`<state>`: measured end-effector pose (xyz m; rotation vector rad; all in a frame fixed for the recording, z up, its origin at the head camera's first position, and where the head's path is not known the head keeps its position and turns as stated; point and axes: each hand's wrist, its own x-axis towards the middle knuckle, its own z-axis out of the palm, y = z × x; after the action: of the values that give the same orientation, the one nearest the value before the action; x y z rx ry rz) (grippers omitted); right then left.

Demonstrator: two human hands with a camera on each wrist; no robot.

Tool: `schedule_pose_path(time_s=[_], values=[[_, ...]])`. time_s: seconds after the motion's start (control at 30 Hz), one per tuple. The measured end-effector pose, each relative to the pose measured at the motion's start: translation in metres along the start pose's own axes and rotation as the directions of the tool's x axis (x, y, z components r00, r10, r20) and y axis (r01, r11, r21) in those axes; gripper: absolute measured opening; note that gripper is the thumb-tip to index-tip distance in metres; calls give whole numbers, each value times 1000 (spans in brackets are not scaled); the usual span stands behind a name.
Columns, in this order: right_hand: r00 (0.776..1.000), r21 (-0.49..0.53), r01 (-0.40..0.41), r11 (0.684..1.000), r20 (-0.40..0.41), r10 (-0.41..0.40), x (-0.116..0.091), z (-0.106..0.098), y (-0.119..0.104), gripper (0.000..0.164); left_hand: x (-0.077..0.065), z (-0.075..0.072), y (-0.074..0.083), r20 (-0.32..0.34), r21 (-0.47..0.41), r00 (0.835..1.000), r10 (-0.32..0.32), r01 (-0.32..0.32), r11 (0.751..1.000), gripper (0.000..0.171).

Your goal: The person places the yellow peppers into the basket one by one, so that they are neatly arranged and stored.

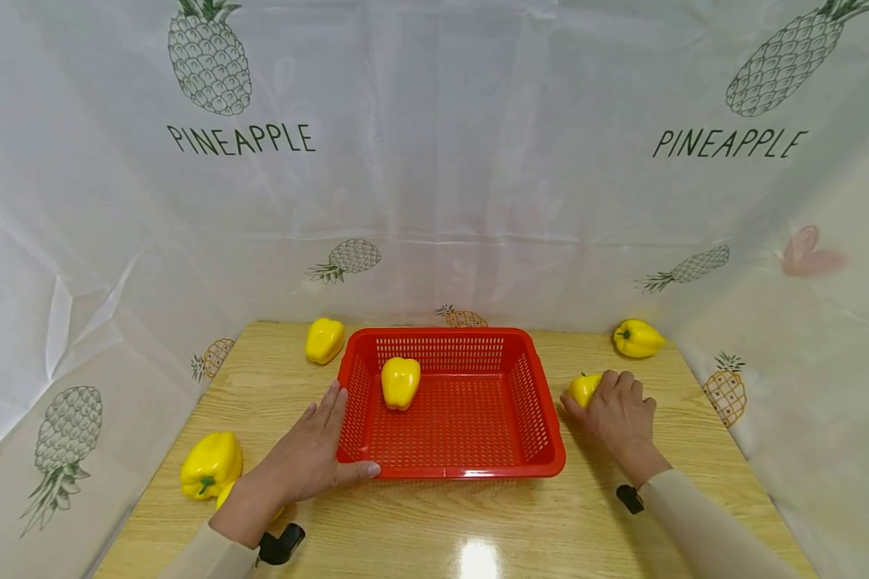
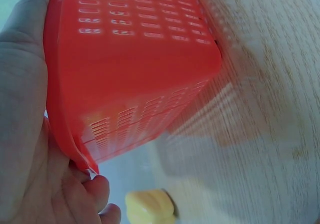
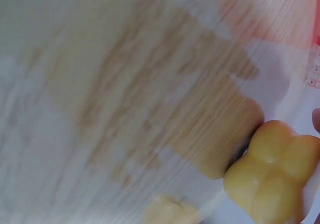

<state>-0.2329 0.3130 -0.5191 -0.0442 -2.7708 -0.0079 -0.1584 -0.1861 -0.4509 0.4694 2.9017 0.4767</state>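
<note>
My right hand (image 1: pixel 619 410) grips a yellow bell pepper (image 1: pixel 582 390) to the right of the red basket (image 1: pixel 445 473), with thumb and curled fingers around its sides. In the right wrist view that bell pepper (image 3: pixel 272 176) shows its lobed end, close over the wood; most of the fingers are outside the view. The left hand (image 1: pixel 311 450) rests at the basket's front left corner, thumb along the front rim and fingers extended along the left rim. Fingertips (image 2: pixel 97 191) show just under the rim in the left wrist view. Inside the basket, toward its left side, stands another yellow pepper (image 1: pixel 401 383).
More yellow peppers lie on the wooden table (image 1: pixel 420 531): one at the back left (image 1: pixel 325 341), one at the back right (image 1: pixel 637 338), one at the front left (image 1: pixel 212 465). Another is partly hidden behind my left wrist. A pineapple-print sheet (image 1: pixel 478 201) hangs behind and beside the table.
</note>
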Motion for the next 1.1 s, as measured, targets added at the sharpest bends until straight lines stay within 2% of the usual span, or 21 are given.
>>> schedule_pose_path(time_s=[0.2,0.27,0.33,0.4,0.5,0.63,0.7,0.83,0.97,1.1], values=[[999,64,31,998,8,-31,0,-10,5,85,0,1,-1,3,0,1000,-8,8,1000,131],[997,94,80,992,-17,-78,3,-15,11,87,0,1,-1,2,-1,1000,-4,4,1000,131],[986,108,166,980,-48,-162,6,-21,19,92,0,1,-1,2,2,1000,-1,1,1000,133],[963,115,269,956,-62,-263,11,-28,27,97,0,0,-1,1,3,1000,4,-4,1000,132],[908,115,419,901,-50,-416,16,-36,36,110,0,0,-2,8,4,1000,-2,2,1000,132],[842,123,534,837,11,-539,20,-40,42,121,0,-2,-3,17,-6,1000,-11,11,1000,131],[828,139,543,828,74,-556,22,-41,43,123,1,-2,-3,19,-9,1000,-11,11,1000,131],[817,169,510,843,211,-536,25,-38,41,122,2,-3,-3,28,-14,999,-19,19,1000,134],[805,167,503,848,266,-530,25,-33,40,116,2,-2,-3,32,-18,999,-17,18,1000,134],[799,178,496,850,288,-527,24,-30,41,113,2,-1,-2,22,-13,1000,-6,6,1000,133]])
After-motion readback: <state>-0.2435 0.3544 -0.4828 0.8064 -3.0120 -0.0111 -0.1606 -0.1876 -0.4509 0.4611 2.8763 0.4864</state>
